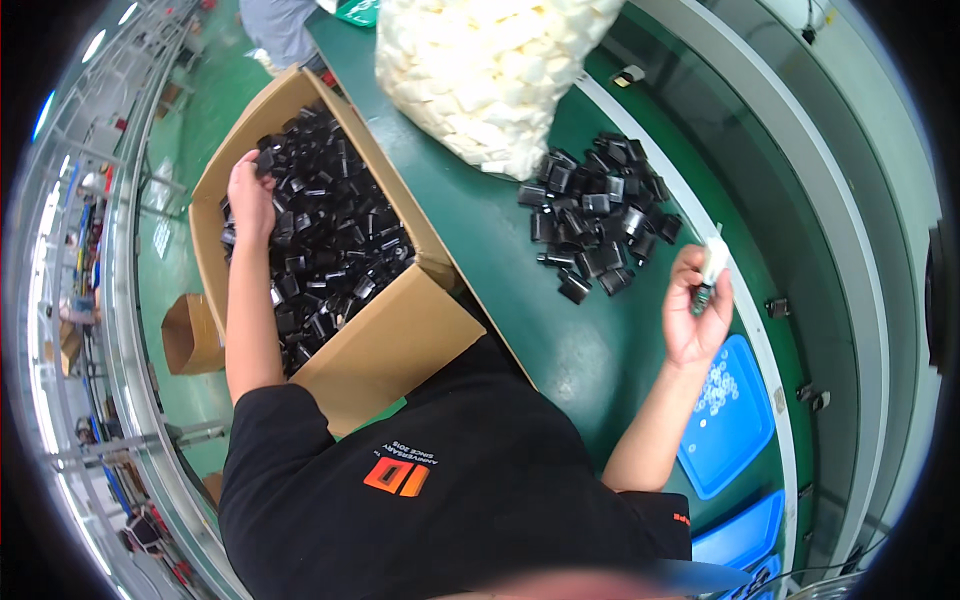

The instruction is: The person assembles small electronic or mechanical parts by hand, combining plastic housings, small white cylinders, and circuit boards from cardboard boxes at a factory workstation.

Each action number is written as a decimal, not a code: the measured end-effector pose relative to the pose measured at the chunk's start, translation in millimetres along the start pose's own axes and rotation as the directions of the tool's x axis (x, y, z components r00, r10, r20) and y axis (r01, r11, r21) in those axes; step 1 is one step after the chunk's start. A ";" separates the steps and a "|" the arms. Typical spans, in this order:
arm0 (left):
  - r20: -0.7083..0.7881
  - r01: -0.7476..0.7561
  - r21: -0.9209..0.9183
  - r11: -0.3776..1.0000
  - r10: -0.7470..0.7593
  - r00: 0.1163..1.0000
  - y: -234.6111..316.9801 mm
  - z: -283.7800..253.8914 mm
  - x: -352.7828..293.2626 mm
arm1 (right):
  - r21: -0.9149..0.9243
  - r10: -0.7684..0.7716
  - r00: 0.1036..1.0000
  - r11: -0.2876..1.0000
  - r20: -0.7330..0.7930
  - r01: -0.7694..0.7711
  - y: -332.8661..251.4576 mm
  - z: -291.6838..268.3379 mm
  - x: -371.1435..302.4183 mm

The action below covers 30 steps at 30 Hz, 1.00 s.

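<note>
Over the far left part of a cardboard box (400, 350), my left hand (252, 205) is closed with a small black plastic piece (266, 160) at its fingertips. Glossy black plastic pieces (330, 200) fill much of that box. On the right, above the green table (480, 225), my right hand (697, 315) grips a small part (710, 268) with a white upper end and a dark green lower end. Its exact kind is hard to make out. A loose pile of black pieces (600, 210) lies on the table to the left of this hand.
A big clear bag of cream-white pieces (490, 80) stands at the table's far side. Blue trays (725, 460) sit by my right forearm, one holding small clear rings (718, 390). A conveyor (780, 235) carrying small items curves along the right. Another person (280, 30) is at the far left.
</note>
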<state>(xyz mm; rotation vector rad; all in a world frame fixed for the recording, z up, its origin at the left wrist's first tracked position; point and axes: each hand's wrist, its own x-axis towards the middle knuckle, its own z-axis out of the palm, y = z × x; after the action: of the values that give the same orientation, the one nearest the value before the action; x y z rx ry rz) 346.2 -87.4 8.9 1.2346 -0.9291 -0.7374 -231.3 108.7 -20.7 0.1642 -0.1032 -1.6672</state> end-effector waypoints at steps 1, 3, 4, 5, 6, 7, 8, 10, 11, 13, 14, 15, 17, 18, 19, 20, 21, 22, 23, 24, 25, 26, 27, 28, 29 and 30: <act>0.068 0.024 -0.142 0.990 -0.014 0.998 15.3 9.4 -9.7 | -0.035 0.004 1.000 0.999 0.004 -0.004 5.5 -1.1 -0.2; 0.181 0.045 -0.263 0.964 0.003 0.983 45.0 37.3 -38.2 | -0.027 0.039 0.999 0.999 -0.012 -0.039 20.8 0.1 0.1; 0.237 0.052 -0.217 0.975 0.001 0.971 59.0 55.0 -54.8 | -0.001 0.063 0.997 0.998 -0.034 -0.063 31.8 1.6 0.1; 0.239 0.060 -0.222 0.973 -0.006 0.971 72.7 77.9 -76.2 | -0.160 0.046 0.997 0.985 -0.062 -0.056 39.0 -0.2 -1.0; 0.358 -0.023 -0.037 0.999 0.034 0.933 84.7 103.2 -99.6 | -0.180 0.076 0.992 0.979 -0.098 -0.093 50.7 0.9 -5.0; 0.479 -0.132 0.139 0.981 0.051 0.876 92.1 126.0 -122.5 | -0.250 0.094 0.995 0.963 -0.038 -0.100 66.4 3.6 -10.5; 0.637 -0.171 0.186 0.968 0.014 0.771 101.6 139.4 -143.5 | -0.278 0.148 0.989 0.951 0.016 -0.138 84.7 12.3 -14.8; 0.833 -0.167 0.109 0.980 0.001 0.553 103.2 166.4 -177.7 | -0.331 0.182 0.977 0.933 0.108 -0.138 110.7 10.5 -16.3; 0.885 -0.109 0.002 0.994 0.049 0.464 99.2 181.1 -189.9 | -0.352 0.162 0.978 0.930 0.129 -0.108 118.3 10.2 -15.6; 0.946 -0.051 -0.128 0.991 0.137 0.294 78.2 201.3 -206.2 | -0.328 0.136 0.983 0.941 0.123 -0.089 117.1 4.8 -13.0; 0.949 -0.017 -0.176 0.984 0.175 0.262 80.1 209.7 -213.7 | -0.297 0.106 0.988 0.953 0.116 -0.067 115.8 3.3 -10.8; 0.949 0.018 -0.222 0.975 0.212 0.232 82.3 215.9 -220.4 | -0.300 0.087 0.995 0.952 0.056 -0.066 111.8 4.0 -8.9; 0.953 0.008 -0.218 0.976 0.211 0.215 78.2 223.9 -230.0 | -0.200 0.105 0.992 0.976 0.069 -0.090 104.1 2.8 -10.7; 0.940 -0.055 -0.252 0.966 0.258 0.221 75.6 228.7 -232.8 | -0.175 0.102 0.990 0.981 0.093 -0.084 100.9 -1.2 -9.2; 0.926 -0.116 -0.285 0.951 0.305 0.224 73.5 233.1 -235.3 | -0.178 0.099 0.991 0.981 0.087 -0.082 98.7 -3.0 -9.6; 0.930 -0.128 -0.250 0.960 0.275 0.243 72.8 235.9 -236.7 | -0.200 0.096 0.991 0.977 0.089 -0.076 96.9 -4.4 -10.3; 0.931 -0.121 -0.249 0.961 0.272 0.245 73.2 236.7 -237.3 | -0.221 0.094 0.991 0.973 0.092 -0.071 95.3 -5.1 -11.7; 0.924 -0.243 -0.246 0.938 0.303 0.235 74.1 237.5 -235.9 | -0.256 0.071 0.996 0.965 0.055 -0.055 93.6 -3.9 -11.4; 0.917 -0.361 -0.240 0.901 0.332 0.220 74.0 238.4 -234.5 | -0.256 0.073 0.996 0.965 0.053 -0.057 90.4 -2.5 -11.0; 0.918 -0.360 -0.238 0.902 0.330 0.221 70.9 240.4 -233.1 | -0.254 0.066 0.993 0.966 0.095 -0.040 85.5 -1.0 -10.6; 0.883 -0.480 -0.289 0.828 0.425 0.201 66.4 242.5 -231.1 | -0.252 0.059 0.989 0.967 0.138 -0.023 80.6 0.1 -9.8; 0.842 -0.591 -0.331 0.736 0.514 0.167 63.8 243.5 -229.8 | -0.303 0.042 0.981 0.953 0.188 0.017 74.6 -0.8 -9.1; 0.843 -0.590 -0.332 0.736 0.513 0.166 63.5 243.3 -229.3 | -0.416 0.010 0.983 0.907 0.184 0.069 69.5 4.4 -12.2; 0.852 -0.585 -0.319 0.746 0.496 0.168 63.0 243.6 -229.9 | -0.576 -0.020 0.980 0.806 0.196 0.131 65.3 9.8 -14.2; 0.861 -0.580 -0.307 0.755 0.479 0.169 62.3 244.1 -230.4 | -0.715 -0.048 0.976 0.674 0.211 0.187 61.8 15.6 -16.3; 0.863 -0.575 -0.311 0.756 0.478 0.161 61.0 244.4 -230.3 | -0.822 -0.070 0.980 0.535 0.187 0.195 60.1 25.0 -20.3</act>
<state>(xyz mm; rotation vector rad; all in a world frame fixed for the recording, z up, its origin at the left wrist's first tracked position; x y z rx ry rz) 22.9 16.3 43.9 0.3179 -2.2490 -0.7734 -174.6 122.0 14.7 -0.7058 0.6455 -1.7047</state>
